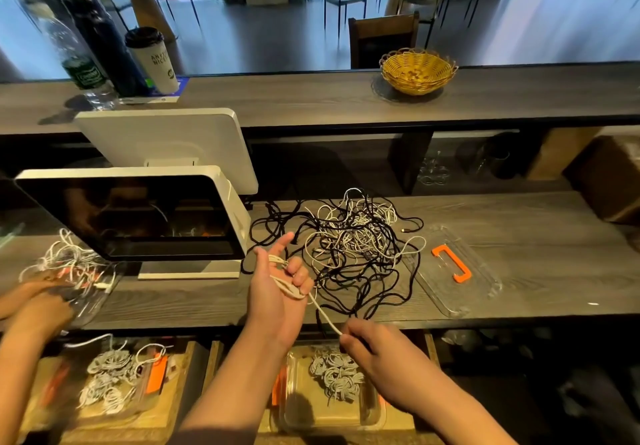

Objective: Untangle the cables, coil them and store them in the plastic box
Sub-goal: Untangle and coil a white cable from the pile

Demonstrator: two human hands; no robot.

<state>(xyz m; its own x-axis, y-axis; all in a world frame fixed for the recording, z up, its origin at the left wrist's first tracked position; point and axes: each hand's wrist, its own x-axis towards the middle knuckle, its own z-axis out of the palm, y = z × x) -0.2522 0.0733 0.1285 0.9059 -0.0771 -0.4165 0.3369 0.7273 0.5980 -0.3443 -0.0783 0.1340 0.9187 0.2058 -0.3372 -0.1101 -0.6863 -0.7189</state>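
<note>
Wood-grain counter (pixel 311 98), chairs (pixel 382 38) on grey floor (pixel 277 29) beyond.

On the lower grey wood-grain counter (pixel 519 223) stands a white-framed terminal with a dark screen (pixel 138 216), a second white display (pixel 162 136) mounted back-to-back behind it. The raised grey wood-grain ledge (pixel 277 98) carries a yellow woven wicker basket (pixel 417 69) at right. At left on the ledge: a white paper cup with black lid (pixel 152 60), a dark blue bottle (pixel 104 43) and a clear plastic bottle with green label (pixel 74 60), grouped close together. A dark wooden chair back (pixel 382 38) shows beyond the ledge.
</note>
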